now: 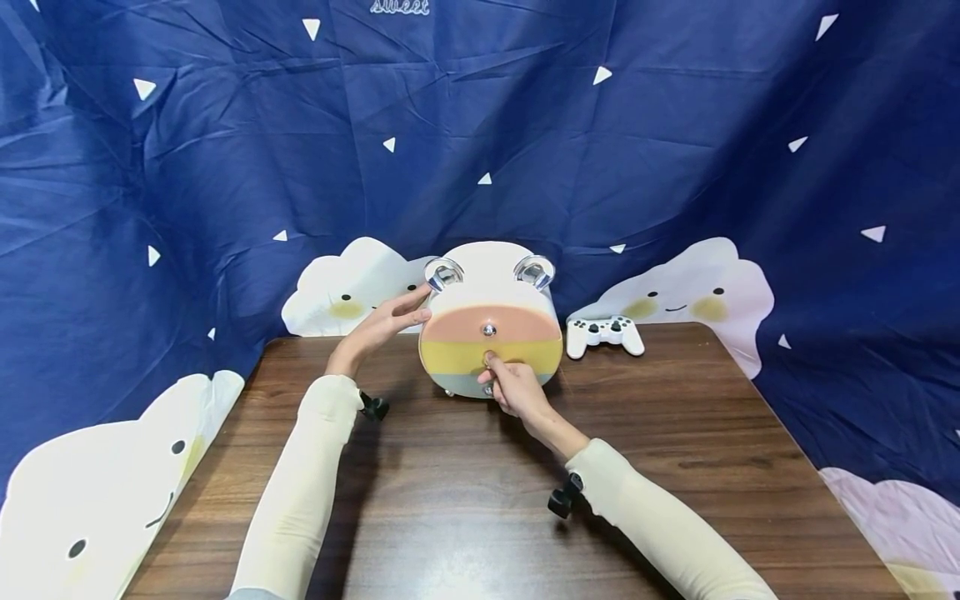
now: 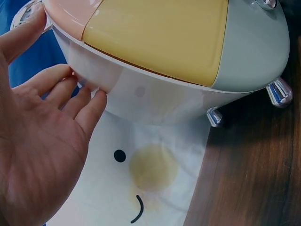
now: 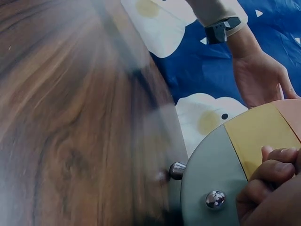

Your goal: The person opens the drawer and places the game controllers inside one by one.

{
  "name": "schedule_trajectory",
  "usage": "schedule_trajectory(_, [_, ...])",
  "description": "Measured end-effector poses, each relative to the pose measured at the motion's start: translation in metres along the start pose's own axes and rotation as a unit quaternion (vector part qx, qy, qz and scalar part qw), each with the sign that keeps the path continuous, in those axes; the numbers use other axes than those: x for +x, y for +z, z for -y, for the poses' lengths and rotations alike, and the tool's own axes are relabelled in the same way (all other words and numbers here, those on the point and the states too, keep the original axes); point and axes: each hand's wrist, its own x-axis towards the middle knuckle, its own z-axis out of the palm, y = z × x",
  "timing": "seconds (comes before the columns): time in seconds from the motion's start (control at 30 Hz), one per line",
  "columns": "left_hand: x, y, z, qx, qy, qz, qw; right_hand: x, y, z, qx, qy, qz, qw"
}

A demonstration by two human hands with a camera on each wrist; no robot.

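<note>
A rounded white drawer box (image 1: 491,279) with silver ear-like rings stands at the back of the table. Its front has a pink drawer (image 1: 453,327), a yellow drawer (image 1: 450,357) and a grey-green drawer (image 2: 256,47), each with a silver knob. My right hand (image 1: 519,390) pinches the knob of the yellow drawer, its fingers curled and covering that knob. Against the box's left side rests my left hand (image 1: 381,330), fingertips on the white wall and thumb near the upper front edge, as the left wrist view shows. The yellow drawer front looks flush with the others.
A white game controller (image 1: 604,335) lies right of the box, near the table's back edge. The brown wooden table (image 1: 450,500) meets a blue curtain (image 1: 480,125) with cloud shapes behind. Short silver feet (image 2: 214,117) lift the box off the tabletop.
</note>
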Motion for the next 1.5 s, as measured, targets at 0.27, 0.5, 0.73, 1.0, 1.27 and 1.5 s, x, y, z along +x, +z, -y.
schedule_trajectory(0.27, [0.001, 0.001, 0.003, 0.004, -0.003, -0.004, 1.0000, -0.006, -0.009, -0.021, -0.031, -0.025, -0.022, 0.9990])
schedule_trajectory(0.5, [0.002, 0.001, 0.003, 0.005, 0.000, -0.006, 1.0000, -0.006, -0.012, -0.037, -0.082, 0.035, -0.035, 0.9954])
schedule_trajectory(0.73, [0.001, 0.001, 0.002, 0.007, -0.002, 0.001, 1.0000, -0.003, -0.008, -0.042, -0.086, 0.087, 0.013, 0.9924])
schedule_trajectory(1.0, [0.000, 0.002, 0.000, 0.008, 0.001, -0.002, 1.0000, 0.001, -0.002, -0.042, -0.069, 0.078, 0.010, 0.9945])
schedule_trajectory(1.27, [0.000, 0.002, 0.000, 0.009, 0.000, -0.003, 1.0000, 0.004, 0.000, -0.044, -0.080, 0.083, -0.005, 0.9933])
schedule_trajectory(1.5, [-0.001, 0.002, 0.001, 0.011, -0.002, -0.008, 0.9999, 0.001, 0.000, -0.041, -0.085, 0.080, -0.008, 0.9931])
